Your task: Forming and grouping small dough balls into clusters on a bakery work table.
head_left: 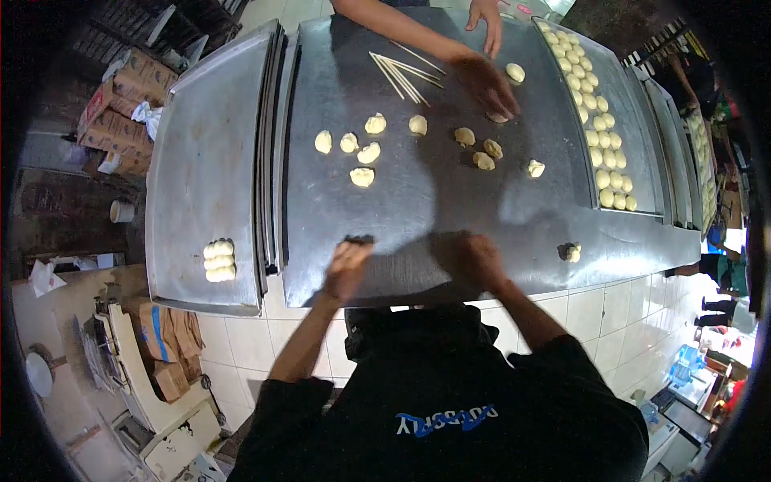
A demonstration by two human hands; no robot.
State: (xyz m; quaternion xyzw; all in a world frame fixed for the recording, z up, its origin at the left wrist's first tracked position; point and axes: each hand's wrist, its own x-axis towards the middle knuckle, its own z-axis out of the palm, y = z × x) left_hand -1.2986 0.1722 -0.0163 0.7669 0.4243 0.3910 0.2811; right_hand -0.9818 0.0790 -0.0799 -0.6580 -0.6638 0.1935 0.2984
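Near the front edge of the steel table [385,217], my left hand [348,267] rests low with its fingers curled in. My right hand [479,261] is also curled over the steel, slightly blurred. Whatever lies under either hand is hidden. Beyond my left hand sits a loose group of pale dough pieces [362,176]. Farther right is a cluster of dough pieces [483,161] in shadow, with a single lump [536,168] beside it. Another dough lump [573,253] lies to the right of my right hand.
Across the table a co-worker's hand [491,90] presses on dough beside a smooth ball [515,73]. Thin sticks [401,72] lie at the far side. A tray [634,153] of dough balls stands right; another tray [205,145] at left holds a dough row [218,261].
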